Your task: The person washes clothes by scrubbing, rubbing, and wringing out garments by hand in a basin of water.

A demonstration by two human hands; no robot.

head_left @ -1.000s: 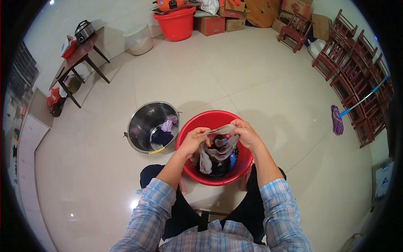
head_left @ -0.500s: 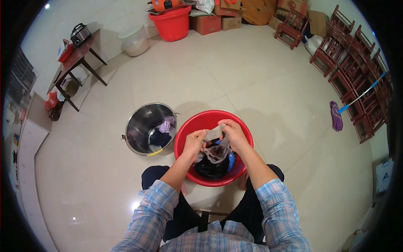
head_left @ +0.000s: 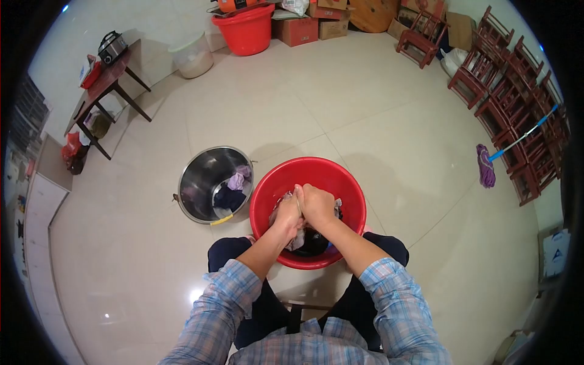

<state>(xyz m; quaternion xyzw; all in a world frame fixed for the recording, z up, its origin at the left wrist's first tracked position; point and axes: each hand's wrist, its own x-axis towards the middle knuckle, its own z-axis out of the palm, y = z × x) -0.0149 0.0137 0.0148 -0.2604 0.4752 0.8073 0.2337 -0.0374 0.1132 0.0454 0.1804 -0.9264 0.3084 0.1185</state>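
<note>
Over the red basin [head_left: 348,182], my left hand [head_left: 287,214] and my right hand [head_left: 317,205] are pressed together, fingers closed around a greyish cloth [head_left: 297,239]. Most of the cloth is hidden under the hands; part of it hangs down toward dark wet clothing [head_left: 314,243] in the basin. Left of the basin stands a steel bucket [head_left: 198,182] with a yellow handle grip, holding a lilac cloth [head_left: 237,178] and a dark blue cloth [head_left: 229,198].
A small table [head_left: 109,76] with a cooker stands at the upper left. Along the back are a translucent bucket [head_left: 193,58], a red tub [head_left: 244,31] and cardboard boxes [head_left: 296,31]. Stacked wooden chairs [head_left: 508,112] and a purple mop [head_left: 485,165] are at the right.
My hands were apart with the grey cloth stretched between them. They have come together and closed around it, lower over the basin. The camera view has shifted slightly.
</note>
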